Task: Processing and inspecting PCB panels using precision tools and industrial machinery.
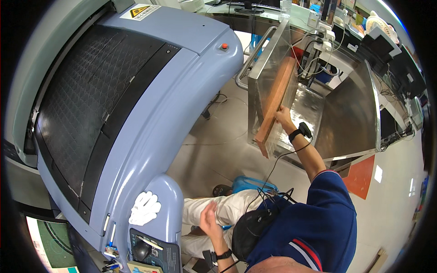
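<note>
My right hand (283, 117) reaches out to the right and is closed on the near edge of a reddish-brown sheet stack (278, 93). The stack stands on edge inside a shiny metal cart (348, 113), leaning by its left wall; whether it is leather or board I cannot tell. Clear sheets show along the stack's right side. My left hand (210, 222) is raised over my lap, fingers stretched and holding nothing, beside the rounded console of a blue-grey machine (200, 77).
The machine has a black patterned bed (86, 95) and a red button (224, 46). White gloves (144, 208), a black mouse (141, 250) and pens lie on its console. A screen (52, 243) stands at lower left. Cables and power strips (325, 36) hang behind the cart, and a cable trails from my right wrist.
</note>
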Available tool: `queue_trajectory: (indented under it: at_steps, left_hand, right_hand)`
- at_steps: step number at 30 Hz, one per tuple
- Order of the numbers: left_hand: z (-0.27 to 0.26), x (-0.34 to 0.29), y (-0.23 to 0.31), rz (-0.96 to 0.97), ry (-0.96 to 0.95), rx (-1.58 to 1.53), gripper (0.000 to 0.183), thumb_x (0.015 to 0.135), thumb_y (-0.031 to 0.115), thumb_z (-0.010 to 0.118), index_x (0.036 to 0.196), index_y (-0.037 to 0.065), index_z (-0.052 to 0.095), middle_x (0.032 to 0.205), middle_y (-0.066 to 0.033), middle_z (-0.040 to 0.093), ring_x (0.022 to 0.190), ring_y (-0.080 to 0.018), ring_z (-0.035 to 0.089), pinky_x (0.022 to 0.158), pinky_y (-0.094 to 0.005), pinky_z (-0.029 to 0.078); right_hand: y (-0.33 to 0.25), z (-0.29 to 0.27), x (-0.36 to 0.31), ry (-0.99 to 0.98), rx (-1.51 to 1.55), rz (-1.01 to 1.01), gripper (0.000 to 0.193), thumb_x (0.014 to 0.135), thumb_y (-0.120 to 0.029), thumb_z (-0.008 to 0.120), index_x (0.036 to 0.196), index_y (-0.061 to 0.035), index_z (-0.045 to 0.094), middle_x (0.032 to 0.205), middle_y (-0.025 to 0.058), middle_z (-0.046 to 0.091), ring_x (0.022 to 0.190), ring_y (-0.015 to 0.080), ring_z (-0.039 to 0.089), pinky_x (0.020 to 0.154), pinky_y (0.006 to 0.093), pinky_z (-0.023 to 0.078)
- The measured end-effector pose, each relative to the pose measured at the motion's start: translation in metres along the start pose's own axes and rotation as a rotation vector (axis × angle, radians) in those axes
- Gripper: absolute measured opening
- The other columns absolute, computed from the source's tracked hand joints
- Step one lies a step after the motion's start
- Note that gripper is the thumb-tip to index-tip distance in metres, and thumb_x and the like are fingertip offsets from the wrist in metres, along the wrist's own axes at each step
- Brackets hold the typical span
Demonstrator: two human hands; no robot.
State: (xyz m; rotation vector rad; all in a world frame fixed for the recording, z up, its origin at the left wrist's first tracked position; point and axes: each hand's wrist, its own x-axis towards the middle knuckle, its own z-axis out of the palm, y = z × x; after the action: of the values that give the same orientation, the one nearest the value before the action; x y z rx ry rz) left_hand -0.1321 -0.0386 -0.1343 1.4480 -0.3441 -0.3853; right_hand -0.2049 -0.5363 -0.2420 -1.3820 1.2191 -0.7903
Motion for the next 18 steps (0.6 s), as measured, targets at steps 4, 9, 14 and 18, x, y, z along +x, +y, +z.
queue_trajectory:
  at_steps: [4,9,14,18]
  left_hand:
    - [-0.028,-0.051,-0.007,-0.04,0.255,0.089,0.031,0.099,0.017,0.049,0.114,-0.009,0.057,0.111,-0.0238,0.064,0.101,-0.0316,0.065,0.09,-0.0406,0.051]
    - [-0.049,-0.121,-0.004,-0.103,0.697,0.143,0.029,0.098,0.015,0.049,0.111,-0.009,0.058,0.104,-0.0226,0.066,0.093,-0.0289,0.067,0.084,-0.0361,0.053]
    - [-0.042,-0.249,-0.013,-0.164,1.41,0.221,0.041,0.096,0.016,0.054,0.13,-0.005,0.045,0.125,-0.0218,0.054,0.104,-0.0281,0.06,0.084,-0.0365,0.05]
    - [0.011,-0.283,0.019,-0.336,1.865,0.618,0.07,0.097,0.026,0.053,0.149,-0.002,0.015,0.153,-0.0209,0.018,0.14,-0.0327,0.022,0.113,-0.0454,0.021]
  right_hand:
    - [-0.013,0.003,0.014,-0.066,-0.072,0.037,0.022,0.075,0.003,0.053,0.096,0.0045,0.059,0.073,0.0064,0.058,0.055,0.014,0.056,0.043,0.0287,0.044]
    - [0.003,-0.008,0.029,-0.128,-0.1,0.01,0.037,0.082,-0.015,0.054,0.114,0.0025,0.059,0.097,0.0118,0.064,0.088,0.0251,0.06,0.076,0.0394,0.051]
    - [-0.074,0.078,-0.136,-0.15,-0.089,-0.808,0.054,0.092,-0.032,0.057,0.133,0.002,0.05,0.138,0.0195,0.05,0.133,0.0325,0.042,0.112,0.0439,0.029]
    - [-0.141,0.103,-0.273,-0.735,0.037,-1.006,0.038,0.087,0.001,0.051,0.125,0.0049,0.055,0.136,0.0255,0.05,0.13,0.0374,0.045,0.109,0.0463,0.034]
